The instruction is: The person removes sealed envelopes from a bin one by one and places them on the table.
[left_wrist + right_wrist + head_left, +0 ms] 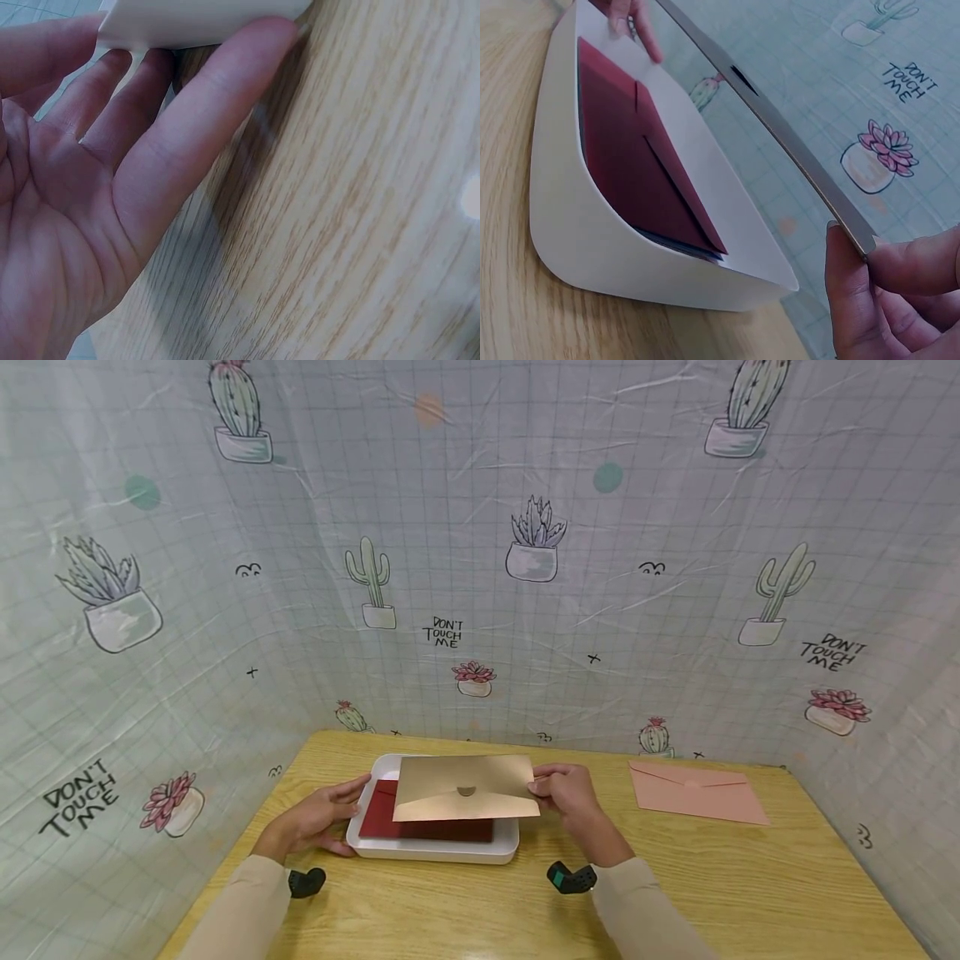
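My right hand (566,789) pinches the right edge of a gold envelope (435,781) between thumb and fingers. The envelope is held over a white tray (435,853), with its flap side toward me. A dark red envelope (622,142) lies inside the tray, and a thin dark blue edge (679,249) shows beneath it. My left hand (326,814) rests against the tray's left end, fingers along the side and thumb by the front corner. In the left wrist view its thumb (202,120) and fingers look fairly straight against the tray's outer wall.
A pink envelope (697,792) lies flap up on the wooden table (465,906), to the right of my right hand. A cactus-print curtain (480,610) encloses the table's back and sides.
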Demonstrator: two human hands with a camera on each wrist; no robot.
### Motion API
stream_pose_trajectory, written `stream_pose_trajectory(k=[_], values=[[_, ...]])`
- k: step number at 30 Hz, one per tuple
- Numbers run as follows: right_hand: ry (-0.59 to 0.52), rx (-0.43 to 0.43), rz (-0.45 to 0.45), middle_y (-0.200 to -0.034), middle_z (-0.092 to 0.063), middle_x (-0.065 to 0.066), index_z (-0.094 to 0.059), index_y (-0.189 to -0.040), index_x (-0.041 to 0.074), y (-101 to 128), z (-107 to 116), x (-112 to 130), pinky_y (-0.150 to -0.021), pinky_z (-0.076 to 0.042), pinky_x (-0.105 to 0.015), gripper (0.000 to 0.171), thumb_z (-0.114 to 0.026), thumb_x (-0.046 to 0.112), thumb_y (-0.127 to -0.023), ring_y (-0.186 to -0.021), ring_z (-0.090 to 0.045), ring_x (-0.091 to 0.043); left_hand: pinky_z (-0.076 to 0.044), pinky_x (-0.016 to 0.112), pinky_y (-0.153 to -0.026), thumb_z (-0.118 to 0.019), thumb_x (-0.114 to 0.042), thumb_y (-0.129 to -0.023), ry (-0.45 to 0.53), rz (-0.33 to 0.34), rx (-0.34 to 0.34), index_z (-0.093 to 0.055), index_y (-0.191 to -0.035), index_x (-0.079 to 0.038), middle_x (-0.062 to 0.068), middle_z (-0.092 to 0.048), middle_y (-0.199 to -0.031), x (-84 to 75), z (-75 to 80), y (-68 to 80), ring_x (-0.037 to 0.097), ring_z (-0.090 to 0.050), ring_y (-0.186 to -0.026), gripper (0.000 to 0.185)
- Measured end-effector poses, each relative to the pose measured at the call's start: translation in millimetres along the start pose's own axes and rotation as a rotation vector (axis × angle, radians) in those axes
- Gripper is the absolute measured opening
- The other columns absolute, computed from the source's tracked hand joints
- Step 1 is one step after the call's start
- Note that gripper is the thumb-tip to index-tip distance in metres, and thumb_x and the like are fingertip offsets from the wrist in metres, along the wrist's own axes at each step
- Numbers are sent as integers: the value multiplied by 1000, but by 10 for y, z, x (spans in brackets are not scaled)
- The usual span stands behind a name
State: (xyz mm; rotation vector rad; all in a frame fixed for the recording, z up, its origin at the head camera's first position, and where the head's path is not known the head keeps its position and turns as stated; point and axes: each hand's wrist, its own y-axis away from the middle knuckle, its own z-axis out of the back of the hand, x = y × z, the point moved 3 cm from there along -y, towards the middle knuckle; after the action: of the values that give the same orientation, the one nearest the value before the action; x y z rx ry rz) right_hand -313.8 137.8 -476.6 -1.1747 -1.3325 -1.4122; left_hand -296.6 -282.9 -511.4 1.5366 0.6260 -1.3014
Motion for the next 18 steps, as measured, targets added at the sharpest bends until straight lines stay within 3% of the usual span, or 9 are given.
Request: stream_pose_trajectory(k=[12, 18], values=[[3, 3, -14, -75, -72, -4, -69, -119, -13, -18, 155, 22, -62, -55, -29, 32, -71, -10, -87, -63, -64, -12, -61, 64, -87, -46, -11, -110, 10, 5, 3, -13, -169, -22, 12, 4, -177, 11, -4, -5, 51, -15, -156, 69], [-19, 13, -13, -76, -73, -7, -67, -121, -15, -44, 229, 23, -59, -57, -27, 34, -71, -11, -88, -63, -67, -13, -60, 65, -87, -46, -11, -110, 19, 3, 9, -12, -169, -22, 11, 5, -177, 9, -2, -8, 51, -10, -157, 69]])
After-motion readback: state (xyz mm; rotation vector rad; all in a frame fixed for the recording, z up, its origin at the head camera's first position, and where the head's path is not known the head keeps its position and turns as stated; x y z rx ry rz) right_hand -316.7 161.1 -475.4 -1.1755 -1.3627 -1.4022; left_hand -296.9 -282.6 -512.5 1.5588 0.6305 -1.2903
